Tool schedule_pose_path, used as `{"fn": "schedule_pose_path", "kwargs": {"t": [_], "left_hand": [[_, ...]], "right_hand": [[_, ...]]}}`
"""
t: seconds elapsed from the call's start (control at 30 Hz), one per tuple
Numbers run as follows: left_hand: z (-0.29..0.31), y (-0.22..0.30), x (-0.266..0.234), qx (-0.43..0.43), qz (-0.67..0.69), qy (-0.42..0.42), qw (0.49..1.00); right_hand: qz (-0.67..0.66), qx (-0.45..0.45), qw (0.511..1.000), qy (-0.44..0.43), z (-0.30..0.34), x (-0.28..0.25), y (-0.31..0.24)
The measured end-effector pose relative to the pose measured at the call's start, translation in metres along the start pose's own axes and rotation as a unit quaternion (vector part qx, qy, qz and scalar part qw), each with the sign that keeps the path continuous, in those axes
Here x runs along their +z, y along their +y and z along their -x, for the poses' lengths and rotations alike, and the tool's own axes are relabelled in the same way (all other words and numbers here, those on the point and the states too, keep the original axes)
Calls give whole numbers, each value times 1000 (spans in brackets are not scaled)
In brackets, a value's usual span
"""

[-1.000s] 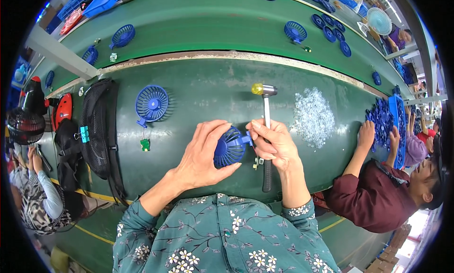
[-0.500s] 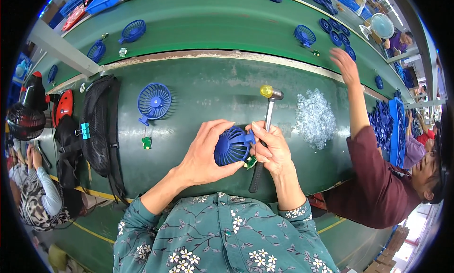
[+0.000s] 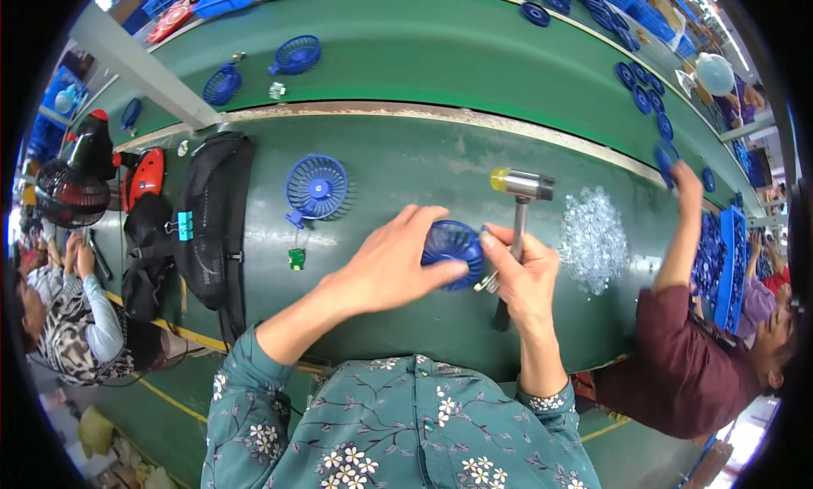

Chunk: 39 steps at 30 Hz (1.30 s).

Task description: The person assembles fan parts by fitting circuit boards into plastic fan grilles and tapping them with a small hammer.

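Now, left grip (image 3: 388, 262) clasps the blue fan cage (image 3: 449, 242); right grip (image 3: 528, 281), just right of it, clutches a hammer (image 3: 523, 185).

The head-worn fisheye looks steeply down from close above the workbench (image 3: 406, 159), the wearer's shirt (image 3: 398, 430) at six o'clock, conveyor belt (image 3: 474, 66) at twelve.

no readable lettering, no legible labels, no brands, numbers or signs to make out

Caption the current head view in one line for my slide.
The left hand holds a round blue plastic fan housing; the right hand holds a yellow-tipped, metal-headed hammer.
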State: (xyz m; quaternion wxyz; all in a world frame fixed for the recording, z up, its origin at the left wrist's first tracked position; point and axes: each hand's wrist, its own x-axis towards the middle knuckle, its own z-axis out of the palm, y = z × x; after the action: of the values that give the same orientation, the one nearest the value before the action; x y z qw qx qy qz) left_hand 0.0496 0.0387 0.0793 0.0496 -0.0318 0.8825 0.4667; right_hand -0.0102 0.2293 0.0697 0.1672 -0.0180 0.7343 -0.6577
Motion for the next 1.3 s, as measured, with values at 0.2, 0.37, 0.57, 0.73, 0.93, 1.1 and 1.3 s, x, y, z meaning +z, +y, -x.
{"fn": "schedule_pose_path", "kwargs": {"t": [0.2,0.37,0.57,0.73,0.93,1.1,1.3], "left_hand": [[-73,2,-43,156,-120,179,964],[-116,-54,-92,144,-227,287,920],[-105,-188,-212,-97,-324,394,855],[-112,-179,-215,-253,-560,242,751],[-86,-186,-235,-177,-585,260,748],[-80,-145,-198,-33,-34,311,949],[-20,6,-64,-60,421,130,896]], "right_hand": [[67,-152,980,112,-18,-2,-11],[-50,-79,992,86,-3,-13,-16],[-80,-13,996,27,10,-17,1],[-60,23,998,8,13,-16,7],[73,-18,995,-69,7,-2,4],[14,-52,996,-73,7,-4,15],[101,-270,954,-77,7,14,-19]]}}
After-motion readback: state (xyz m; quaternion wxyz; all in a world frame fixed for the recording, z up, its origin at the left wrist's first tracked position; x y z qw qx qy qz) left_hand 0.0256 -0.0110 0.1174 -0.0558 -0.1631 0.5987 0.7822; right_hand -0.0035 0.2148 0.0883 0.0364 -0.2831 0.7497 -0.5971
